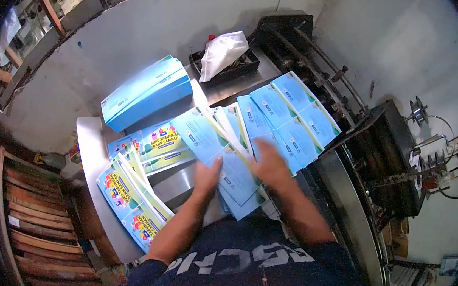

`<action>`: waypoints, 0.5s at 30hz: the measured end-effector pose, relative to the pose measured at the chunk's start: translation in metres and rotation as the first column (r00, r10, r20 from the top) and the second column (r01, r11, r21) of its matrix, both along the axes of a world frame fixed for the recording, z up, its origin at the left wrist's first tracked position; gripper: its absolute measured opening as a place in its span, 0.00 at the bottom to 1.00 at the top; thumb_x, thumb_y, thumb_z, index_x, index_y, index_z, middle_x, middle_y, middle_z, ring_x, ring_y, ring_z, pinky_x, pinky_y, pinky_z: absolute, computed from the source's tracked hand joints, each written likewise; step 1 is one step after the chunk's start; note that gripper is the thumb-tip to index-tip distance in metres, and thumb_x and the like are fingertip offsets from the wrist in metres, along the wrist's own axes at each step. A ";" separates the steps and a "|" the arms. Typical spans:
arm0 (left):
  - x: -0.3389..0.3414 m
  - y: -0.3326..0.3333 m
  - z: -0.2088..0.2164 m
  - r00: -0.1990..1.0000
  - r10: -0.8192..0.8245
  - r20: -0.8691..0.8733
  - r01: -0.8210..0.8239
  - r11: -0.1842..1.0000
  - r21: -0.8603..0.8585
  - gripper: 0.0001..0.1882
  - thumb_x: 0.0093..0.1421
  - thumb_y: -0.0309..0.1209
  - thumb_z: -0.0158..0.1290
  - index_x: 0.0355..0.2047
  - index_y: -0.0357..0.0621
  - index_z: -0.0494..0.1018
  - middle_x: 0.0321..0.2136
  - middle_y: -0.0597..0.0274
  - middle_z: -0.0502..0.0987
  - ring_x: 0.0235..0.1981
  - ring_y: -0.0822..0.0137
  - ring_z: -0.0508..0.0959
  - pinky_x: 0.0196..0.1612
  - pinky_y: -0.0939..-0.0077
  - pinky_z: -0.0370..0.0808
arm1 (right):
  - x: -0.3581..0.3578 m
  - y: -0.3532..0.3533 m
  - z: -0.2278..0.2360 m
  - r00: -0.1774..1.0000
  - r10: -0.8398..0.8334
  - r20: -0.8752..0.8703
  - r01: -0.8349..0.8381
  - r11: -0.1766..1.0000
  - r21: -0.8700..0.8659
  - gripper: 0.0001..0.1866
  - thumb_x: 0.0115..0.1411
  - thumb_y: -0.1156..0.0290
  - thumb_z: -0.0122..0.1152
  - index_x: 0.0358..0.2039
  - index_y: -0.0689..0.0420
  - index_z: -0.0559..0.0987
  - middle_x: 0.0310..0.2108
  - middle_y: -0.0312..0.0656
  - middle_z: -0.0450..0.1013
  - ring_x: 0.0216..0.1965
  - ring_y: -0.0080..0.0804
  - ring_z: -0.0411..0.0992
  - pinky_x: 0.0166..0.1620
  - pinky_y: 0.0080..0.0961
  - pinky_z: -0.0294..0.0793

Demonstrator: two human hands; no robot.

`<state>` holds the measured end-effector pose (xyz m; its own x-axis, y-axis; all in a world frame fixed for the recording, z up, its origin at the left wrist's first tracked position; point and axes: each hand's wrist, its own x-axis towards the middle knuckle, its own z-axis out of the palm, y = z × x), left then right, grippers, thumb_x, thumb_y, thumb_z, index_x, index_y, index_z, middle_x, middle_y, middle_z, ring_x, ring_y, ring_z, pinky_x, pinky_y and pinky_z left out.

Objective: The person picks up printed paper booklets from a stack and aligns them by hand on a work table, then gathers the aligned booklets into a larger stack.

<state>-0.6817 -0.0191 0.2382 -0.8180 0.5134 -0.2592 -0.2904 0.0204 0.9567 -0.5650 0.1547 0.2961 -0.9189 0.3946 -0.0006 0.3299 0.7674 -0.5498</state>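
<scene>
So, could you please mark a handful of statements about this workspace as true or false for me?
1. The left hand holds light blue sheets, its thumb on top. True.
2. The right hand is nowhere near those sheets. False: the right hand, though blurred, is at their right side.
3. Colourful printed covers lie to the left of the left hand. True.
4. The thick stack is to the right of both hands. False: the thick blue stack is beyond them, to the left.
5. A white bundle lies on a black tray. True.
</scene>
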 end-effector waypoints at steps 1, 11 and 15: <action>0.002 0.003 0.000 0.999 0.034 -0.008 -0.034 0.999 0.022 0.20 0.60 0.35 0.56 0.48 0.33 0.71 0.42 0.53 0.78 0.40 0.63 0.78 0.44 0.68 0.74 | 0.004 0.030 0.007 0.992 -0.112 -0.050 0.121 0.966 0.229 0.36 0.51 0.66 0.62 0.60 0.62 0.63 0.61 0.60 0.59 0.63 0.56 0.57 0.64 0.44 0.59; -0.001 0.002 -0.001 0.998 0.034 -0.057 -0.033 0.999 0.027 0.19 0.61 0.33 0.55 0.47 0.32 0.71 0.41 0.53 0.78 0.40 0.63 0.78 0.45 0.68 0.74 | -0.002 0.086 0.023 0.959 -0.060 0.276 -0.052 0.923 0.382 0.30 0.59 0.75 0.43 0.63 0.66 0.53 0.48 0.63 0.70 0.41 0.59 0.75 0.43 0.49 0.77; -0.001 0.010 0.004 0.999 0.033 0.008 -0.032 0.999 -0.028 0.21 0.61 0.38 0.56 0.47 0.33 0.71 0.40 0.54 0.78 0.40 0.62 0.78 0.44 0.67 0.74 | 0.005 0.050 0.049 0.995 -0.083 0.047 0.066 0.955 0.288 0.28 0.57 0.74 0.47 0.59 0.66 0.59 0.35 0.62 0.75 0.35 0.59 0.76 0.39 0.47 0.77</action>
<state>-0.6829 -0.0088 0.2423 -0.8320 0.4792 -0.2795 -0.2989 0.0372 0.9536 -0.5601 0.2049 0.3456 -0.8886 0.4533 0.0696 0.4170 0.8617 -0.2891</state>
